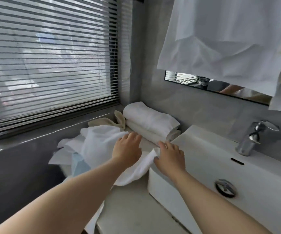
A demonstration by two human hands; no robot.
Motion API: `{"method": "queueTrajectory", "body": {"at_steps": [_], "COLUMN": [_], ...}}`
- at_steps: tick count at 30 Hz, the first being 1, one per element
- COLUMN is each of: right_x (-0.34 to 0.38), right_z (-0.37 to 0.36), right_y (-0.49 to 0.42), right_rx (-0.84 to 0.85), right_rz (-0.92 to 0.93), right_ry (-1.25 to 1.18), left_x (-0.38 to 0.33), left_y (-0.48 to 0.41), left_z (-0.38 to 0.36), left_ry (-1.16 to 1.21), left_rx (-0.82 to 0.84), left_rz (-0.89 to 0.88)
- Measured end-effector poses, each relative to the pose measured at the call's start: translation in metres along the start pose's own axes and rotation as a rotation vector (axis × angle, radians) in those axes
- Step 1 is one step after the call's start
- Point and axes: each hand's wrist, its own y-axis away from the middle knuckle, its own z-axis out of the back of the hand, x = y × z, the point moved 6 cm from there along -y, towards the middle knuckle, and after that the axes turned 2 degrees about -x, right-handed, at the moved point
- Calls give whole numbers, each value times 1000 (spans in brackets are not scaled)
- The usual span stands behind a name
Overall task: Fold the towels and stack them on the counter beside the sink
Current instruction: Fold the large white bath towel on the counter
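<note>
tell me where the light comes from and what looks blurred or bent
Head view: daylight comes through the blinds and glares off the sill; the wide lens bows the blinds and the sink rim; the loose towel looks soft, washed out.

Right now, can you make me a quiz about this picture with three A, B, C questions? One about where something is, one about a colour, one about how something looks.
1. Where is the stack of folded towels? A on the floor. B on the counter beside the sink. C on the windowsill.
2. What colour is the cloth peeking from under the loose white towel? A red. B black. C light blue.
3. How does the loose white towel lie? A crumpled. B rolled tight. C hung on a hook.
Answers: B, it sits in the corner left of the sink. C, pale blue shows below the white. A, it lies rumpled.
</note>
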Motion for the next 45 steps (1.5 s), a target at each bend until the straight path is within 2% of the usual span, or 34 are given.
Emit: {"method": "queueTrajectory", "body": {"at_steps": [3,8,15,19,26,32,38,42,45], "right_x": [23,48,51,42,32,32,49,69,71], "right_z": [-18,-44,-69,-80,-82,-80,-71,-69,-62], "right_y": [-15,-40,-69,-70,-63,-61,-58,-63,-70], "right_rx": [54,132,232,274,175,156,149,195,134], "right_rz": [18,51,0,-39,-48,-36,28,32,-18], "right_ry": [-3,30,32,-1,-47,-91,-134,-284,-474], "left_x": [27,80,119,125,128,121,104,85,72], "left_y": [1,-2,-3,-11,-18,-22,-37,-47,-56], "left_z": [-8,-26,-54,-63,-64,-49,-26,-7,12], "left_ry": [-18,-72,74,119,241,365,614,787,903], "left_rx": [14,103,189,199,65,-101,-269,-301,-324], "left_rz": [26,190,434,463,504,565,567,546,532]}}
